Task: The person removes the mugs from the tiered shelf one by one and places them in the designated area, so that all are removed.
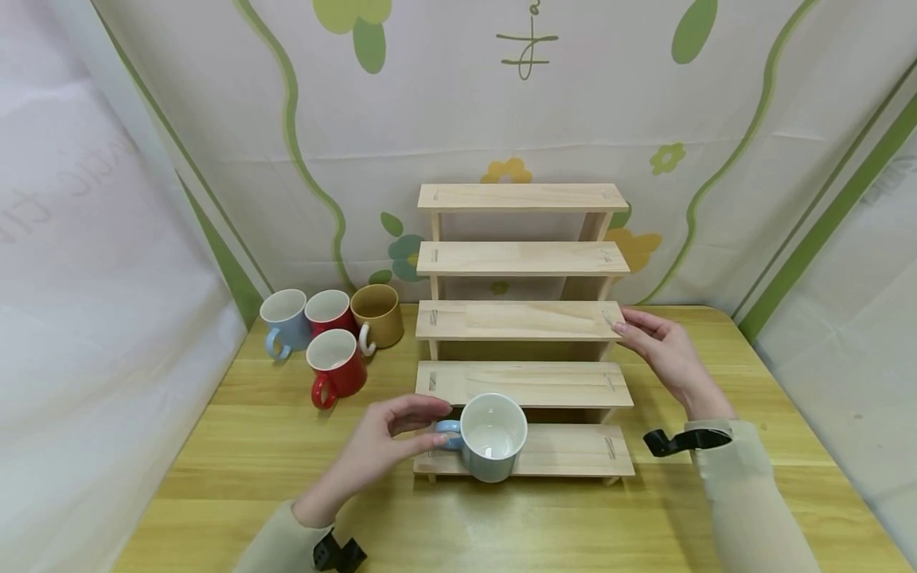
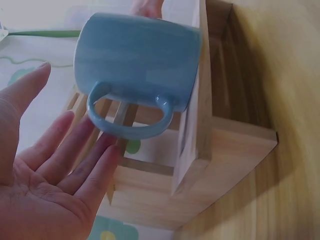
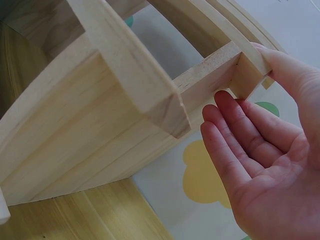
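Observation:
A light blue mug (image 1: 493,438) with a pale inside stands upright on the lowest board of a stepped wooden display rack (image 1: 523,321). Its handle (image 2: 131,131) points left, toward my left hand (image 1: 390,434). In the left wrist view that hand (image 2: 55,175) has its thumb apart and its fingers extended, the fingertips at the handle without curling round it. At the rack's right side, my right hand (image 1: 662,350) holds the end of the middle board. The right wrist view shows the thumb of this hand (image 3: 270,150) on top and the fingers below the board.
Left of the rack, a second light blue mug (image 1: 285,322), a red mug (image 1: 331,312), a mustard mug (image 1: 377,316) and another red mug (image 1: 337,364) stand together on the wooden table (image 1: 236,469). A printed cloth (image 1: 458,95) hangs behind.

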Demonstrator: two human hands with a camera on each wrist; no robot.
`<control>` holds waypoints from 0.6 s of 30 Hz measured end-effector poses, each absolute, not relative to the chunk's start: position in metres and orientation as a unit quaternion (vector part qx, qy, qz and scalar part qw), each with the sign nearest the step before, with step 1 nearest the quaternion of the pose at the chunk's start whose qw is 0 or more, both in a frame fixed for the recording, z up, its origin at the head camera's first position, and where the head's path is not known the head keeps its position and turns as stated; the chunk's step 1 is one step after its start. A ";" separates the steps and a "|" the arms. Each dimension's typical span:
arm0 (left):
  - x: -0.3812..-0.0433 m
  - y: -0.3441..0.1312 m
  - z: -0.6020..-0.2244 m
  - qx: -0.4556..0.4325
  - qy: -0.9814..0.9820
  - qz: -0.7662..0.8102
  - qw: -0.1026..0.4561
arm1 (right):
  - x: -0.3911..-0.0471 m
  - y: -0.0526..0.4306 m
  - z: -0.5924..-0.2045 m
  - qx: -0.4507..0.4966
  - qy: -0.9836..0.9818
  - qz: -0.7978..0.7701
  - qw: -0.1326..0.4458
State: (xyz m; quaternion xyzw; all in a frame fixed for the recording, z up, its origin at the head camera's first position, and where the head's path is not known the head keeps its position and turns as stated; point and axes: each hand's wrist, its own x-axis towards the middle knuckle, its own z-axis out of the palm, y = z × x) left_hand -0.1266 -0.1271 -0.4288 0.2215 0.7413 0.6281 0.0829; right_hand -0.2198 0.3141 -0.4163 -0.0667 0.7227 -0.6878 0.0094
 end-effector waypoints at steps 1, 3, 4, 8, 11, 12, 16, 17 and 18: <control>-0.126 -0.126 -0.429 0.220 0.742 0.628 0.087 | -0.220 0.314 -0.416 -0.067 0.722 -0.688 0.010; -0.126 -0.124 -0.430 0.214 0.745 0.625 0.097 | -0.220 0.314 -0.416 -0.066 0.724 -0.687 0.009; -0.126 -0.123 -0.431 0.212 0.747 0.622 0.101 | -0.220 0.314 -0.416 -0.065 0.725 -0.686 0.009; -0.125 -0.121 -0.431 0.205 0.756 0.610 0.115 | -0.220 0.314 -0.416 -0.063 0.736 -0.674 0.006; -0.126 -0.119 -0.431 0.200 0.758 0.610 0.117 | -0.220 0.315 -0.417 -0.064 0.737 -0.673 0.005; -0.127 -0.119 -0.431 0.198 0.759 0.610 0.118 | -0.220 0.315 -0.417 -0.064 0.735 -0.675 0.006; -0.129 -0.117 -0.433 0.189 0.763 0.605 0.126 | -0.220 0.315 -0.417 -0.067 0.733 -0.677 0.007; -0.129 -0.116 -0.434 0.187 0.765 0.603 0.129 | -0.220 0.315 -0.417 -0.067 0.734 -0.676 0.006; -0.130 -0.116 -0.435 0.186 0.766 0.601 0.132 | -0.220 0.315 -0.417 -0.066 0.734 -0.676 0.006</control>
